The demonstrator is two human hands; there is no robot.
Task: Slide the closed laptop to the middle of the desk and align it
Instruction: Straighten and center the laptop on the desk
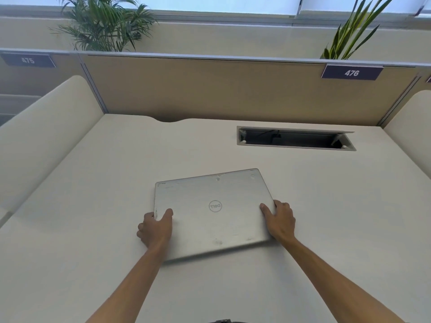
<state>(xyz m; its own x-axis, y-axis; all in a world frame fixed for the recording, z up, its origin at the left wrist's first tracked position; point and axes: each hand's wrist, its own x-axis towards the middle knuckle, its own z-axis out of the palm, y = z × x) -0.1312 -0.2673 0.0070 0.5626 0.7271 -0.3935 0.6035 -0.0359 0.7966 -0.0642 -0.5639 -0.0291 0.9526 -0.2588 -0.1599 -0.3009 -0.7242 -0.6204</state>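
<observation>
A closed silver laptop (213, 213) with a round logo lies flat on the white desk (326, 217), near its middle. It is turned a little counter-clockwise, so its far edge rises toward the right. My left hand (155, 227) grips the laptop's left edge, thumb on the lid and fingers curled around the side. At the right edge, my right hand (278, 220) holds on the same way, thumb on top. Both forearms reach in from the bottom of the view.
An open cable hatch (296, 138) is set into the desk at the back right. A tan partition (233, 89) with a "476" label closes the far side. Cream side dividers (46, 136) stand left and right, with plants behind the partition.
</observation>
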